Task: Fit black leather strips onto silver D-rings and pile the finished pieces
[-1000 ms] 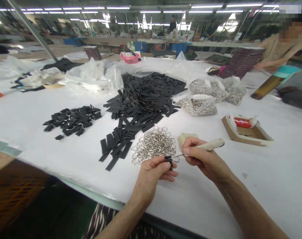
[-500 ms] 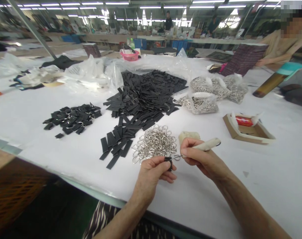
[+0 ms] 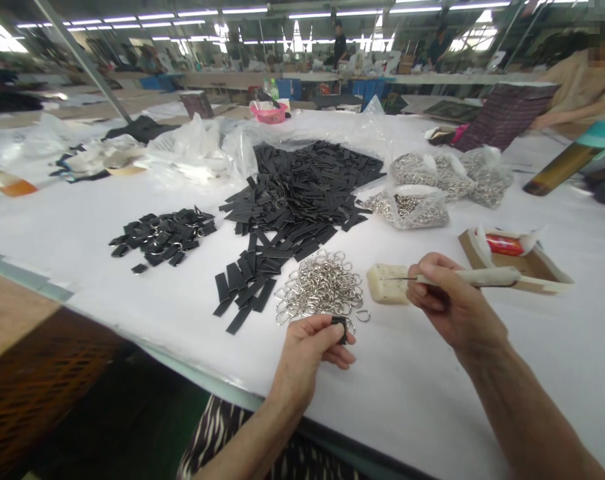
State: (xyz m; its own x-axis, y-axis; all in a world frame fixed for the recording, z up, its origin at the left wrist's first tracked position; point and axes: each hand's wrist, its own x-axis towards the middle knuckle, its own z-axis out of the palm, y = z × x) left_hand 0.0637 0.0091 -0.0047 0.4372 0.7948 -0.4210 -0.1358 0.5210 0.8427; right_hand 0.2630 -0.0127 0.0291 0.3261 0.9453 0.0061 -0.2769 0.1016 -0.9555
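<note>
Between thumb and fingers, my left hand [image 3: 315,343] pinches a folded black strip [image 3: 339,327], with a metal ring at its right side. My right hand [image 3: 447,300] is closed around the pale handle of an awl [image 3: 490,277]. The awl's thin tip points left, over a cream-coloured block [image 3: 388,283] that looks like wax or soap. Just beyond my left hand lies a heap of silvery D-rings [image 3: 322,283], and a single D-ring [image 3: 363,315] rests apart to its right. Loose black strips [image 3: 247,283] lie left of the heap.
A large pile of black strips [image 3: 307,187] spreads behind. To the left sits a pile of folded strips with rings [image 3: 162,237]. Bags of rings [image 3: 417,208], an open cardboard box [image 3: 542,273] and a tilted bottle [image 3: 562,167] stand right. A co-worker [image 3: 577,87] is at the far right.
My right hand has drawn the awl away to the right, from the folded strip to over the cream block. My left hand still pinches the strip. The view has turned slightly left.
</note>
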